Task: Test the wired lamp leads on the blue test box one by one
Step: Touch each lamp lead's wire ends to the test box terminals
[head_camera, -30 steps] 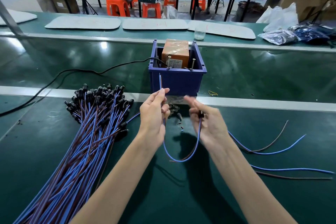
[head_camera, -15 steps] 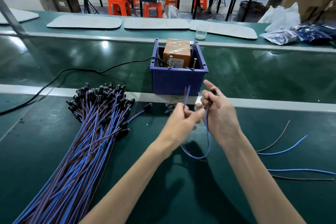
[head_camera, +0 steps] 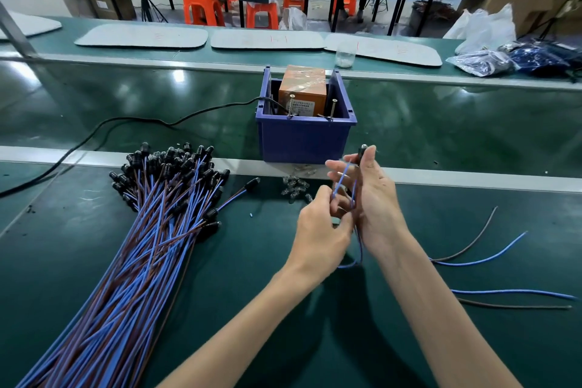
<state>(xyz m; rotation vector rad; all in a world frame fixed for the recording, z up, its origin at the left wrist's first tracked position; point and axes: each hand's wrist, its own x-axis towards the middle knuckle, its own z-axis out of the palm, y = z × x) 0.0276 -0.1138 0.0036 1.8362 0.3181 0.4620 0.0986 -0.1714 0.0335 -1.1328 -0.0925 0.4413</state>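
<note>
The blue test box (head_camera: 304,137) stands on the green belt, with an orange-wrapped block (head_camera: 303,90) inside and two upright metal pins at its front rim. Just in front of it and to the right, my right hand (head_camera: 373,198) pinches the black lamp socket (head_camera: 362,151) of one lead between thumb and fingers. My left hand (head_camera: 322,230) pinches that lead's blue and brown wires (head_camera: 341,181) close beside the right palm. The wire loops down below both hands.
A large bundle of blue and brown leads (head_camera: 148,230) with black sockets fans out at the left. Two loose pairs of wires (head_camera: 482,258) lie at the right. Small bulbs (head_camera: 294,189) sit before the box. A black cable (head_camera: 132,120) runs left.
Both hands came together and rose toward the box's right front corner. My left hand slid from the wire ends to the wires beside the right palm, and the loop shortened.
</note>
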